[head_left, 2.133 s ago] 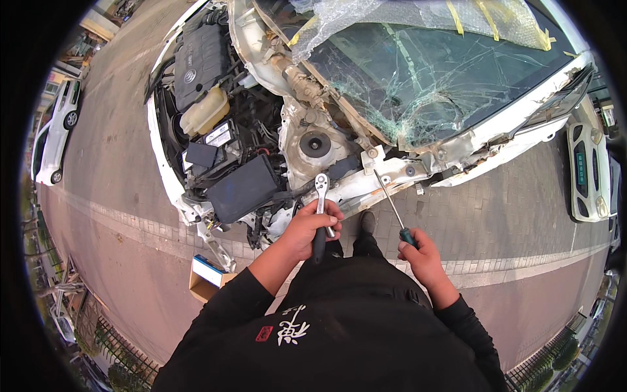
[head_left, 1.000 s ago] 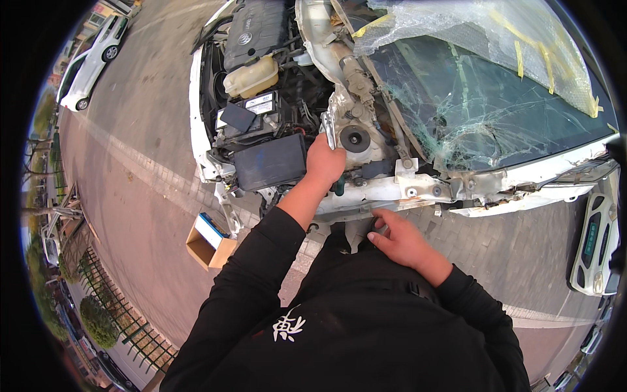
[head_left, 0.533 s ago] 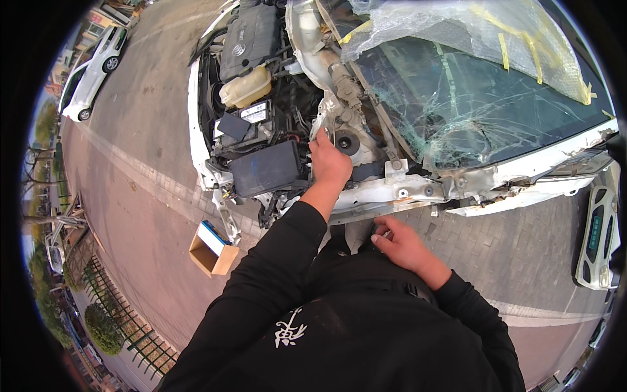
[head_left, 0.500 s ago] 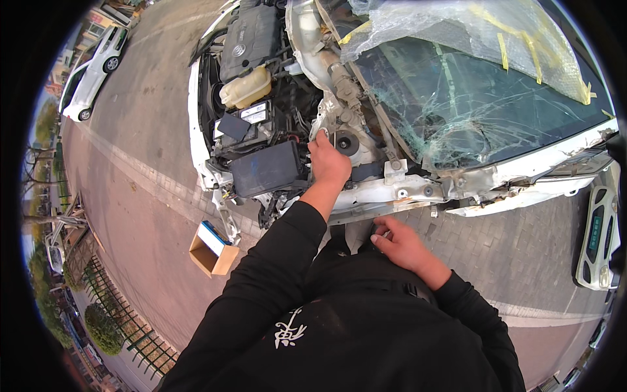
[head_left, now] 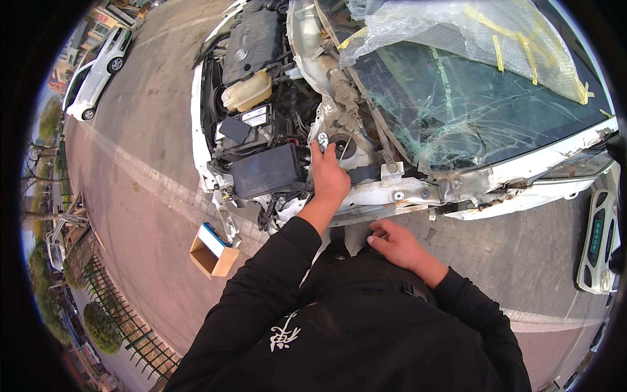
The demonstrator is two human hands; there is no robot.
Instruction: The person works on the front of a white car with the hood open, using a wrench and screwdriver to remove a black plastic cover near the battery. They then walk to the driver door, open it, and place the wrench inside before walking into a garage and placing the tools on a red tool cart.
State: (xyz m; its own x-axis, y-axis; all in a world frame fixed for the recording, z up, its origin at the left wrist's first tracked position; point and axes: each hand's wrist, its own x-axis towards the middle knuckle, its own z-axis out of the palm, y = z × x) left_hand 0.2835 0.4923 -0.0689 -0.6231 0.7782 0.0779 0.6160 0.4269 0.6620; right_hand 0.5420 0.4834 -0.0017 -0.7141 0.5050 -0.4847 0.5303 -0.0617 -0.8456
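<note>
My left hand is closed on a metal ratchet, reaching into the damaged white car's engine bay beside the round strut mount. A thin screwdriver shaft stands near it; its handle is hidden behind that hand. Left of the hand lies a black box cover, with a battery and cream reservoir beyond. My right hand hangs low in front of my body, below the bent fender rail, its fingers loosely curled and apart, with nothing visible in it.
A cracked windshield under taped bubble wrap fills the upper right. An open cardboard box sits on the pavement at lower left. Parked cars stand at far left and right. A green fence runs along the lower left.
Since the oldest frame, my left hand has moved up into the engine bay with the ratchet. My right hand has released the screwdriver. Lately the left hand has shifted slightly down.
</note>
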